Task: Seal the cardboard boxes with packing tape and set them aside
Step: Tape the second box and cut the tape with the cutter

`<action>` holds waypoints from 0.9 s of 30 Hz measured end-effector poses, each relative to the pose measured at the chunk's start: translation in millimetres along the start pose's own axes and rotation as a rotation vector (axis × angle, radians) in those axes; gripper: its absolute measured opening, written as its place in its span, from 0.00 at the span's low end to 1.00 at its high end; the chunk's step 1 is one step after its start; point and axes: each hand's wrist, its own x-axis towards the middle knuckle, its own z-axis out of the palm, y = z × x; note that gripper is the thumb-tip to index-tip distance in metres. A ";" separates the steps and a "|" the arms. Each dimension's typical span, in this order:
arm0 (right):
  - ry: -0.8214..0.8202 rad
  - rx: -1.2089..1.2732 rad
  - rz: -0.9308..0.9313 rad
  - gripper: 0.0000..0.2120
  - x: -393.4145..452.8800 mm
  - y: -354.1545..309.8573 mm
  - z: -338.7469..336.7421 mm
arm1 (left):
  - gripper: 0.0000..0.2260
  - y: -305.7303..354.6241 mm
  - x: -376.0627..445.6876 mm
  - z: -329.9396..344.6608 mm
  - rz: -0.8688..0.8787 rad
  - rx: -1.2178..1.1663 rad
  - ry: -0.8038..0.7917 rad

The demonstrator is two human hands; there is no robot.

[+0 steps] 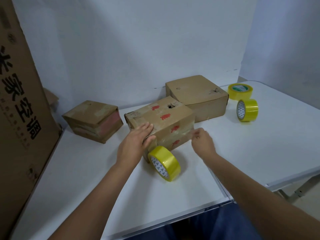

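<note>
A cardboard box with red marks lies in the middle of the white table. My left hand rests flat on its near left corner with straight fingers. My right hand is at the box's near right corner, fingertips pinched on a strip of clear tape that runs across the box's near top edge. A yellow tape roll stands on edge on the table against the box's front, below my left hand.
A smaller taped box sits to the left, a wide flat box behind on the right. Two more yellow tape rolls lie at the far right. A tall cardboard panel stands along the left edge.
</note>
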 end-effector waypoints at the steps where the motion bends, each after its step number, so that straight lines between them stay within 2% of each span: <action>1: 0.048 -0.085 -0.017 0.15 11.6 6.4 -4.6 | 0.21 -0.4 1.2 -0.5 0.006 -0.003 0.003; 3: 0.068 -0.227 -0.031 0.19 28.7 12.1 -6.6 | 0.21 -1.7 4.0 -1.9 0.020 0.013 0.002; 6: -0.051 -0.355 -0.047 0.24 44.7 23.5 2.1 | 0.23 -4.1 6.8 -3.6 0.030 0.027 -0.029; 10: -0.155 -0.660 -0.178 0.17 49.3 37.6 -2.5 | 0.24 -8.5 8.1 -3.6 0.038 0.049 -0.055; 14: -0.165 -0.698 -0.126 0.16 49.5 37.9 -11.8 | 0.22 -9.5 7.9 -2.0 0.040 0.040 -0.056; 18: -0.288 -0.759 -0.120 0.13 43.0 30.0 -19.1 | 0.21 -10.5 7.5 -6.6 0.068 0.000 -0.077; 20: -0.376 -0.660 -0.091 0.11 35.7 24.0 -22.4 | 0.20 -13.0 8.2 -10.0 0.079 -0.048 -0.102; 23: -0.589 -0.244 0.058 0.06 22.4 19.6 -24.5 | 0.20 -15.6 12.1 -15.7 0.090 -0.131 -0.150; 25: -0.733 -0.075 0.061 0.02 14.4 13.5 -26.8 | 0.19 -15.4 16.3 -19.9 0.074 -0.220 -0.181; 27: -0.790 0.000 0.037 0.01 5.2 -0.1 -30.3 | 0.19 -14.8 18.4 -22.4 0.068 -0.289 -0.232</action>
